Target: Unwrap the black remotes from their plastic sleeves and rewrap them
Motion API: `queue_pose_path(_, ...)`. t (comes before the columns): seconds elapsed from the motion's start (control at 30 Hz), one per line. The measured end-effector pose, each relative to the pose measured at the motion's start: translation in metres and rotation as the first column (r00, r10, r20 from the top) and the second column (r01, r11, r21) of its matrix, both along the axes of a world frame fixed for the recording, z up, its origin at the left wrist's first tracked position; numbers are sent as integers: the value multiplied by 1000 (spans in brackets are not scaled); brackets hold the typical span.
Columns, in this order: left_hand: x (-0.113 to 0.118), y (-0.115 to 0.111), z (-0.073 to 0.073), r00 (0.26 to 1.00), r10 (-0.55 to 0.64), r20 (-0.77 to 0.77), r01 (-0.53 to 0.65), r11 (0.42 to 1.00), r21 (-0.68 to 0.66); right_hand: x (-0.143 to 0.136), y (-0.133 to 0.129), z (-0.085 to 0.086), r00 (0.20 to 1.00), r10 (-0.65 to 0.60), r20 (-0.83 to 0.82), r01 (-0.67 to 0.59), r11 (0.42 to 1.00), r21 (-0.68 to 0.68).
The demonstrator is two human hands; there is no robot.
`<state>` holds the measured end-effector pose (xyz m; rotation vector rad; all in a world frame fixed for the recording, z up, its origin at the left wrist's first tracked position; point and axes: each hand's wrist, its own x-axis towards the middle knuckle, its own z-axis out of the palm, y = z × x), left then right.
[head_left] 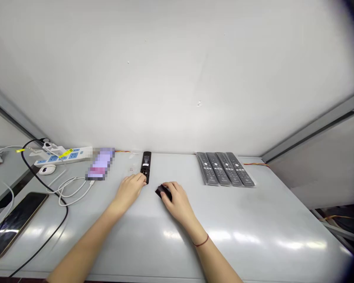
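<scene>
A black remote control lies back up near the wall, its label showing and the battery compartment at its near end uncovered. My left hand has its fingers closed on that near end, hiding part of the compartment. Just to the right, my right hand grips a small black battery cover between thumb and fingers, close to the tabletop. The cover is apart from the remote, and my fingers hide some of it.
Several remotes in clear plastic sleeves lie in a row at the back right. On the left are a power strip, a lit phone, a coiled white cable, a white mouse-like object and a dark phone. A black cord crosses the tabletop.
</scene>
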<state>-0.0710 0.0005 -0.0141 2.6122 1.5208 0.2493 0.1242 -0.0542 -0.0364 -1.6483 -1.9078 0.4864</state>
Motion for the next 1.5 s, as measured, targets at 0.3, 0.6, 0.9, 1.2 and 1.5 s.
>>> queue_pose_path(0.3,-1,1,2,1000,20,9,-20,1000,4,-2,-1,0,1000,0,5,0,1000,0)
queue_pose_path(0.6,-5,4,0,999,31,-11,-31,999,10,-2,-1,-1,999,-12,35,13,1000,-8)
queue_pose_path(0.9,-8,9,-4,999,-30,24,30,999,15,-6,-3,3,998,46,35,-47,999,17)
queue_pose_path(1.2,-33,41,-26,976,93,198,-113,990,90,-24,-18,20,961,270,65,-266,962,-65)
queue_pose_path(1.5,-31,46,-41,990,105,99,-106,994,10,-50,-7,22,891,329,314,-336,941,-35)
